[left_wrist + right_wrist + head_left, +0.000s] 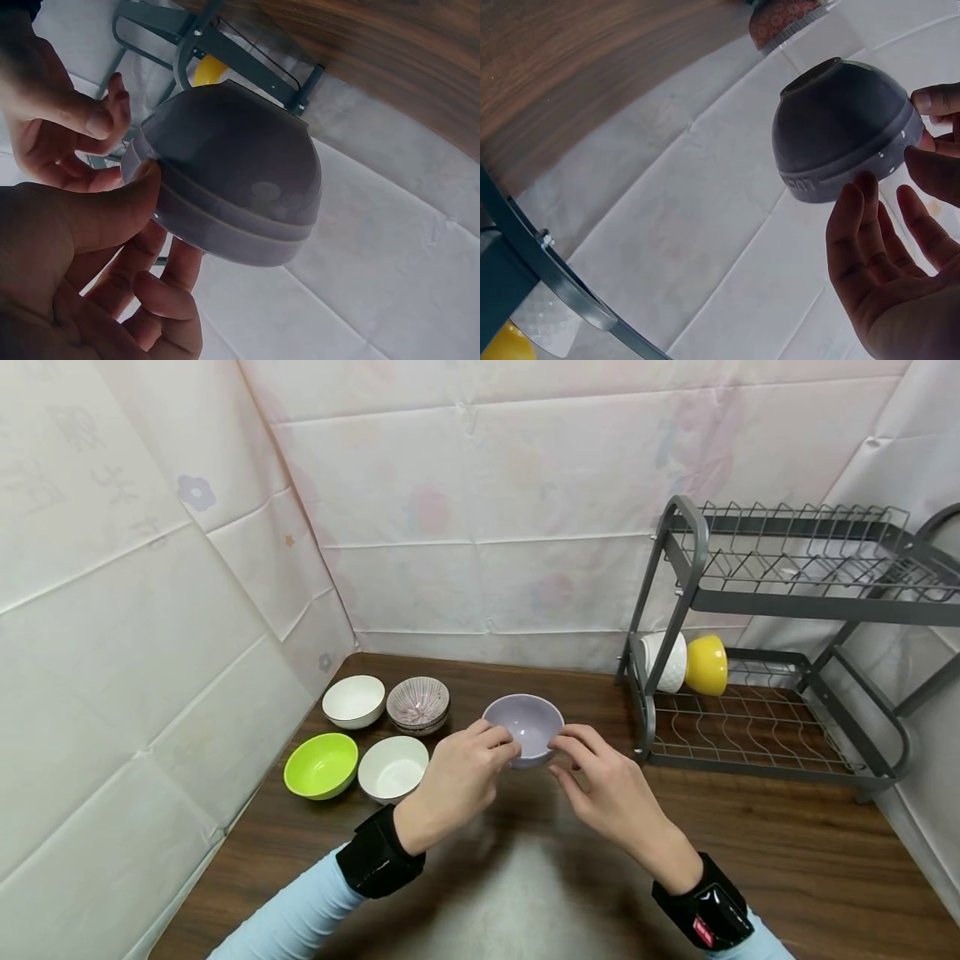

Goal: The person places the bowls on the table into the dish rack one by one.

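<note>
A small lilac bowl [525, 722] with a glossy inside is held up over the table, its open top facing the head camera. My left hand [463, 772] pinches its rim, thumb [127, 214] on the outer wall and fingers behind it. At the opposite side is my right hand [609, 789], fingers loosely bent with the fingertips right at the rim and the thumb standing apart from it. Raised ridges run round the bowl's outside below the rim in the left wrist view, and its foot points away from the hands.
Left on the wooden table [750, 852] stand a green bowl [321, 766], two white bowls [354, 701] [393, 768] and a stack of patterned bowls [418, 703]. A two-tier dark rack [795, 602] at right holds a white cup [670, 662] and a yellow cup [707, 666] on its lower tier.
</note>
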A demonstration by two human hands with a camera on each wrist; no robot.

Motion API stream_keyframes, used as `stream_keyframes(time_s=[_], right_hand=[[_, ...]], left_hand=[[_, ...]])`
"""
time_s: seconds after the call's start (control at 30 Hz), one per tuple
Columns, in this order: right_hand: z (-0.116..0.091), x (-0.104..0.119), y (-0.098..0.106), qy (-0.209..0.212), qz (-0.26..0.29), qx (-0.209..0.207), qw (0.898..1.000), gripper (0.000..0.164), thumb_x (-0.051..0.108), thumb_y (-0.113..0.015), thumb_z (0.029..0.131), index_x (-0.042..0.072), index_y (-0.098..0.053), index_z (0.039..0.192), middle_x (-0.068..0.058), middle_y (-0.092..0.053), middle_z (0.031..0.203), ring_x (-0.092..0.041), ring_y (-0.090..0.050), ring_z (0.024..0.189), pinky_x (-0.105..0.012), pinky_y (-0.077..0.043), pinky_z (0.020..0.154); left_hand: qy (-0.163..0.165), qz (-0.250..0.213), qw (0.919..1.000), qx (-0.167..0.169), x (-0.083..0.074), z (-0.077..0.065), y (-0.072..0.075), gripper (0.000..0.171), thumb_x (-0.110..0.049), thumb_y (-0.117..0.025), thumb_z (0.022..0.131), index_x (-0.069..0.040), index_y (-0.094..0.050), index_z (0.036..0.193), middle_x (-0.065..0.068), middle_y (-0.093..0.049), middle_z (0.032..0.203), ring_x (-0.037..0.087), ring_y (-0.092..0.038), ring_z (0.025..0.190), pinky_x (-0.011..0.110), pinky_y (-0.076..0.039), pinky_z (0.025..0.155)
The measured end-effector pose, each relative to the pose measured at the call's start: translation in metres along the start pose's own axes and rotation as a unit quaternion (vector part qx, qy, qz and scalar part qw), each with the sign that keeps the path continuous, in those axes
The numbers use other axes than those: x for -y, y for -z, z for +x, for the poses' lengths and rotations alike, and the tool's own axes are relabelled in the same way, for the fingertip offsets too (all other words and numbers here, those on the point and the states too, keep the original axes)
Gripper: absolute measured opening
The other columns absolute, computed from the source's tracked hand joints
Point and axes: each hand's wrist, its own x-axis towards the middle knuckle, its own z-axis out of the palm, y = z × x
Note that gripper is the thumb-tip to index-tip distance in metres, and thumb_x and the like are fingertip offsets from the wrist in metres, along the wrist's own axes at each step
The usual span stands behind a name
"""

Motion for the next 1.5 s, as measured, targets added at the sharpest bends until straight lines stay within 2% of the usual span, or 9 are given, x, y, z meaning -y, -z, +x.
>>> stream_keyframes(time_s=[0.27,0.5,0.8,1.0,1.3,1.5], right_hand=[[-0.007,0.001,-0.005,-0.005,-0.003,0.019,1.0,0.033,0.0,-0.085,0.084,0.008,-0.071,0.113,-0.002,-0.065,0.115,-0.013,-0.066,0.08,-0.029,-0.057,0.066],[-0.01,0.001,-0.006,0.0,-0.017,0.02,1.0,0.028,0.0,-0.085,0.084,0.011,-0.07,0.105,0.003,-0.064,0.106,-0.012,-0.063,0.075,-0.028,-0.055,0.062],[-0.012,0.0,-0.007,0.012,-0.028,0.032,0.999,0.028,-0.001,-0.085,0.083,0.011,-0.069,0.102,0.003,-0.063,0.102,-0.009,-0.06,0.076,-0.03,-0.054,0.059],[-0.012,-0.001,-0.005,0.016,-0.031,0.044,0.998,0.024,0.001,-0.082,0.087,0.011,-0.069,0.104,0.002,-0.064,0.103,-0.012,-0.063,0.081,-0.033,-0.056,0.064],[-0.011,-0.001,-0.003,0.017,-0.047,0.04,0.998,0.019,0.001,-0.078,0.09,0.009,-0.068,0.104,0.001,-0.065,0.102,-0.017,-0.064,0.083,-0.037,-0.057,0.068],[-0.011,0.001,-0.001,0.01,-0.031,0.04,0.999,0.02,-0.001,-0.077,0.091,0.006,-0.067,0.107,-0.001,-0.067,0.103,-0.018,-0.066,0.09,-0.038,-0.059,0.074]], left_hand=[[-0.013,0.01,0.9998,0.011,-0.005,0.0,-0.005,0.027,0.009,-0.078,0.079,-0.011,-0.081,0.097,-0.002,-0.069,0.091,0.019,-0.065,0.09,0.032,-0.055,0.066],[-0.022,0.019,0.9995,0.011,-0.01,-0.001,-0.009,0.024,0.005,-0.081,0.078,-0.013,-0.08,0.094,-0.002,-0.069,0.091,0.018,-0.065,0.09,0.032,-0.054,0.065],[-0.028,0.007,0.9995,0.01,-0.011,-0.004,-0.012,0.022,0.005,-0.079,0.08,-0.013,-0.08,0.093,-0.004,-0.069,0.092,0.018,-0.065,0.091,0.032,-0.053,0.066],[-0.031,0.007,0.9994,0.01,-0.011,-0.003,-0.012,0.022,0.005,-0.079,0.081,-0.013,-0.08,0.095,-0.004,-0.07,0.094,0.018,-0.065,0.092,0.031,-0.053,0.065],[-0.036,0.009,0.9993,0.003,-0.013,0.002,-0.011,0.023,0.006,-0.077,0.082,-0.013,-0.08,0.095,-0.003,-0.069,0.094,0.018,-0.064,0.092,0.031,-0.053,0.066],[-0.038,0.003,0.9993,0.001,-0.014,0.004,-0.01,0.024,0.008,-0.075,0.083,-0.011,-0.08,0.097,-0.002,-0.069,0.095,0.019,-0.064,0.094,0.031,-0.053,0.067]])
